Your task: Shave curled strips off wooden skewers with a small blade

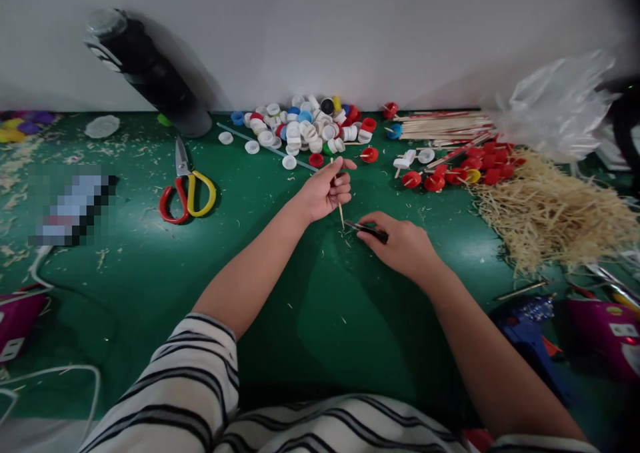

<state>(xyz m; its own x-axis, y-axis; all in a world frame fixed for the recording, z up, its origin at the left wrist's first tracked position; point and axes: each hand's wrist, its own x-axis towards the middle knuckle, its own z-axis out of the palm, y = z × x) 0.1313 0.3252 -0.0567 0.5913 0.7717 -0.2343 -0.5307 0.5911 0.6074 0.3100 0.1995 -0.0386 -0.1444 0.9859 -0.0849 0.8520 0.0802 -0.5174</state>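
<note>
My left hand [327,189] is closed on a thin wooden stick [341,214], whose lower end points down at the green table [320,346]. Just right of that end, my right hand [397,239] grips a small knife with a black handle [376,231]. Its blade reaches the stick's tip; whether they touch is too small to tell. Small shavings lie on the table below. Behind my left hand is a heap of bottle caps [307,127], mostly white. Red caps with sticks through them [435,179] lie to the right.
Scissors [187,189] and a black bottle [160,79] stand out at the left, near a blurred device [75,206]. Wooden sticks [440,127], a pile of straw-like strips [555,219], a plastic bag [555,106] and a blue glue gun [530,333] are at the right.
</note>
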